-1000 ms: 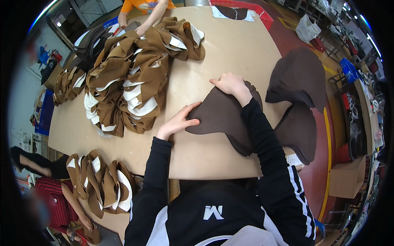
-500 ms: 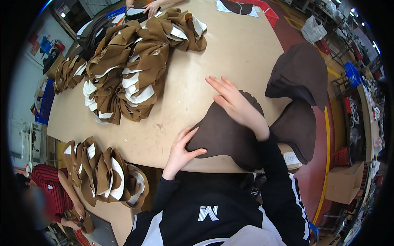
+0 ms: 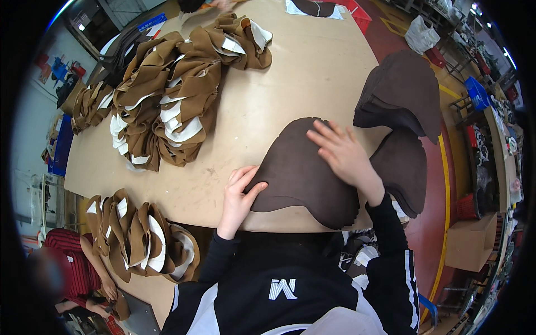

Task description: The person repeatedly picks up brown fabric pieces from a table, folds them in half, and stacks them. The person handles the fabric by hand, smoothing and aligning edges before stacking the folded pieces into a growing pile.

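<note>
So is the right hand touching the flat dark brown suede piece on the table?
Touching. The head view shows the right hand lying flat, fingers spread, on the dark brown suede piece, with no gap.

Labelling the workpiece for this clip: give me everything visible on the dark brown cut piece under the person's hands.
The dark brown curved suede-like cut piece lies flat at the near edge of the tan wooden table. Its far side is rounded; its near edge is wavy and appears slightly jagged at the right corner. It looks matte and soft, possibly several layers. The left hand presses its left edge; the right hand lies flat on its upper right. A stack of similar dark pieces sits beside it on the right.
</note>
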Motion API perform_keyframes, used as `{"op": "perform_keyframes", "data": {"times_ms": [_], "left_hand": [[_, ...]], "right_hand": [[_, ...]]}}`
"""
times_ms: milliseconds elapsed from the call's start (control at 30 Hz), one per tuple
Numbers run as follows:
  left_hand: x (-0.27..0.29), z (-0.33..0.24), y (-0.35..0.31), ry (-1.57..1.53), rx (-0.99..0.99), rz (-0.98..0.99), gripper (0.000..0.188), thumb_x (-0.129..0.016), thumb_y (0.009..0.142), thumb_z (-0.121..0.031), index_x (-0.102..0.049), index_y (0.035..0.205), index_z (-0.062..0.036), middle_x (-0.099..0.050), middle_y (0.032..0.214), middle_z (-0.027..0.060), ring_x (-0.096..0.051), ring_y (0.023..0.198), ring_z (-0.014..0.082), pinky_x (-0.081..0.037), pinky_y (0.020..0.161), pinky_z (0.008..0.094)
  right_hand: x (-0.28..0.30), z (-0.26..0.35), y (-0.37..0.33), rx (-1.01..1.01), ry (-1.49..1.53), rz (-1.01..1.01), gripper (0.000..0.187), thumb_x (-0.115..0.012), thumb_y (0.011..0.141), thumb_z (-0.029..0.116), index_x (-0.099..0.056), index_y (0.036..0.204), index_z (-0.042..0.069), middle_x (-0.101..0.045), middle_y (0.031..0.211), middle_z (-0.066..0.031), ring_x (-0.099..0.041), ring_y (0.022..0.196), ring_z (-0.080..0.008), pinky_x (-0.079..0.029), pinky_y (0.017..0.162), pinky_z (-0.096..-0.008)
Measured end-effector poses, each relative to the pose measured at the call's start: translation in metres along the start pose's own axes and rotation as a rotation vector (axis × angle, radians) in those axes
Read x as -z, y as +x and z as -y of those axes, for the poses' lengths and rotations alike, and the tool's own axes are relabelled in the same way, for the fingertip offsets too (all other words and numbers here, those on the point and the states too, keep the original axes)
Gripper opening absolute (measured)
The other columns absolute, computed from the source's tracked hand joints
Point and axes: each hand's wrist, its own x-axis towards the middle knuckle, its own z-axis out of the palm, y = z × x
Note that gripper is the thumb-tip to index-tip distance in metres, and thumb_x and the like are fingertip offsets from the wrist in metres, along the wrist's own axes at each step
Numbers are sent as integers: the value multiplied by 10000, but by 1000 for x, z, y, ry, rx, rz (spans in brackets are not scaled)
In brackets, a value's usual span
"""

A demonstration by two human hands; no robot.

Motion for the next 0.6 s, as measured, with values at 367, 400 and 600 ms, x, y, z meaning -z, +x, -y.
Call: {"op": "perform_keyframes", "data": {"times_ms": [367, 400, 600], "left_hand": [[1, -2, -2, -247, 164, 58, 323, -644, 954, -51, -646, 1261, 50, -673, 1204, 137, -635, 1130, 230, -468, 986, 311], [2, 1, -2, -258, 168, 72, 320, -633, 960, -49, -642, 1265, 49, -669, 1208, 134, -633, 1133, 229, -464, 989, 309], [0, -2, 0, -188, 131, 32, 300, -622, 963, -42, -650, 1246, 54, -663, 1226, 125, -617, 1153, 226, -445, 1011, 305]], "right_hand": [[-24, 75, -10, 481, 159, -36, 534, -638, 949, 392, -555, 1462, 266, -484, 1559, 28, -422, 1448, -185, -266, 1217, -486], [-25, 70, -6, 437, 114, -29, 511, -633, 953, 384, -567, 1449, 282, -491, 1554, 37, -431, 1443, -186, -275, 1214, -488], [-9, -6, 48, 24, 4, 106, 462, -454, 1060, 357, -477, 1516, 285, -418, 1604, -8, -361, 1490, -259, -255, 1215, -526]]}}
